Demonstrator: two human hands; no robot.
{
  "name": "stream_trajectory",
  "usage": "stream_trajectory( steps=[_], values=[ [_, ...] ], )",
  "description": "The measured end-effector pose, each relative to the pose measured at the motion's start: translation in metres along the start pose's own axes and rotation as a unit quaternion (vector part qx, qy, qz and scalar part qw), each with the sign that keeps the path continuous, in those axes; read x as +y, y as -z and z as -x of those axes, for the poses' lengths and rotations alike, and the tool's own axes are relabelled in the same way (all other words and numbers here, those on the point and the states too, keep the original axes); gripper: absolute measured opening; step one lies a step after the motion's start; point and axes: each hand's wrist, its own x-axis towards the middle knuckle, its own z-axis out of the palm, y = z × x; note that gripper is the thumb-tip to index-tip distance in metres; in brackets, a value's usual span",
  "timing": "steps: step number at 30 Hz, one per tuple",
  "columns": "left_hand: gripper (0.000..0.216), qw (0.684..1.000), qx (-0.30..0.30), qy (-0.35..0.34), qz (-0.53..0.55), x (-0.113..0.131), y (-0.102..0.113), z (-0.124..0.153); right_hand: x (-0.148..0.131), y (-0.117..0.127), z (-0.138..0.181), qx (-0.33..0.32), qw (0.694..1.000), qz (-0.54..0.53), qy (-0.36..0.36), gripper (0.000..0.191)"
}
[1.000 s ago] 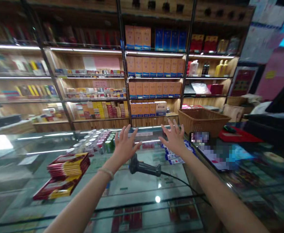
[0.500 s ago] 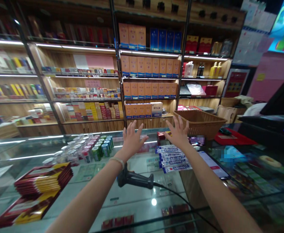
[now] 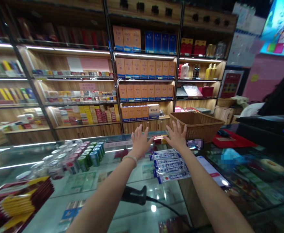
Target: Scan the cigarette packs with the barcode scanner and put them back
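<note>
Head view: left hand [image 3: 141, 145], right hand [image 3: 177, 139], fingers wide; near: 1 packet pile [image 3: 170, 165], 1 scanner [image 3: 135, 195], 1 basket [image 3: 203, 133].

Counter [image 3: 56, 197] spans the foreground, shelving [image 3: 142, 126] behind it with boxes [image 3: 144, 68] in its middle bay; on the counter, packet stack [image 3: 17, 200] at near left, jars [image 3: 56, 168] beyond it, cans [image 3: 85, 161] right of the jars. Scanner [image 3: 135, 195] lies near centre, partly behind the left arm [image 3: 107, 197]; stick packets [image 3: 169, 165] lie beyond it to the right, and small packet [image 3: 160, 139] farther back, between left hand [image 3: 140, 140] and right hand [image 3: 176, 137], contact indeterminate. Basket [image 3: 196, 131] stands right of the right hand, large phone [image 3: 211, 170] nearer the camera, monitor [image 3: 281, 90] at the right edge.
</note>
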Motion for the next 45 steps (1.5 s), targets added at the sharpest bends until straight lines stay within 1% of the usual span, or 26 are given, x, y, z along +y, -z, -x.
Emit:
stream_trajectory(
  steps=[6,14,18,21,26,32,36,39,45],
  values=[
    [0.069,1.000,-0.027,0.006,0.003,0.006,-0.019,-0.014,0.006,-0.009,-0.002,-0.014,1.000,0.005,0.016,0.061],
    [0.070,0.998,-0.058,-0.003,-0.015,0.020,-0.052,-0.027,0.007,-0.031,0.006,-0.060,0.997,0.026,0.044,0.059],
    [0.072,0.997,-0.075,0.002,-0.018,0.020,-0.069,-0.029,0.005,-0.036,0.009,-0.085,0.995,0.037,0.036,0.060],
    [0.073,0.996,-0.089,0.012,-0.017,0.020,-0.077,-0.031,0.005,-0.040,0.011,-0.092,0.994,0.044,0.035,0.059],
    [0.070,0.992,-0.126,0.011,-0.022,0.023,-0.083,-0.032,0.007,-0.046,0.013,-0.107,0.993,0.041,0.042,0.057],
    [0.069,0.990,-0.137,0.014,-0.022,0.029,-0.088,-0.035,0.008,-0.048,0.013,-0.126,0.991,0.023,0.039,0.053],
    [0.064,0.991,-0.135,-0.003,-0.023,0.034,-0.089,-0.035,0.009,-0.047,0.013,-0.128,0.991,0.022,0.040,0.052],
    [0.060,0.991,-0.132,0.002,-0.025,0.037,-0.088,-0.033,0.008,-0.046,0.012,-0.134,0.990,0.023,0.038,0.050],
    [0.050,0.993,-0.115,0.007,-0.036,0.032,-0.082,-0.026,0.007,-0.045,0.011,-0.120,0.991,0.035,0.046,0.040]
  ],
)
